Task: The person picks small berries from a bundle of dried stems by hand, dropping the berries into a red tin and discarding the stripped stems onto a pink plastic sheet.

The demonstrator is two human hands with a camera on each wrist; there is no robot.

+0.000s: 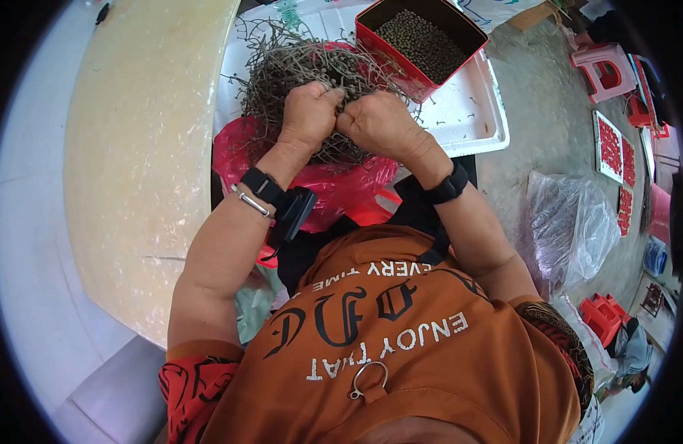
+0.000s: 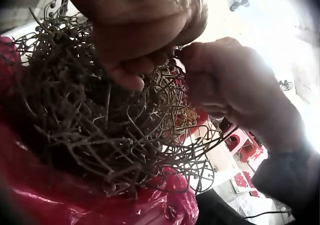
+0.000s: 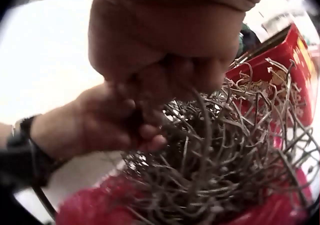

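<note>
Table (image 1: 134, 148) lay at 9 o'clock, white tray (image 1: 467, 118) at 1. Bag (image 1: 334, 189) sat beneath the stems (image 1: 282, 66) at 12 — apparently to catch debris. Tin (image 1: 386, 63) of berries (image 1: 423, 41) stood at 1, within reach. Left hand (image 1: 308, 115) and right hand (image 1: 378, 122) — knuckles touching — both clenched around stems.

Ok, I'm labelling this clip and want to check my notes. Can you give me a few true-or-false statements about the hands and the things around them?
1. The left hand and the right hand both grip the tangle of stems. True.
2. The red tin is empty. False: it holds dark grains.
3. A red plastic bag lies under the stems. True.
4. The tin stands on the floor. False: it stands on the white tray.
</note>
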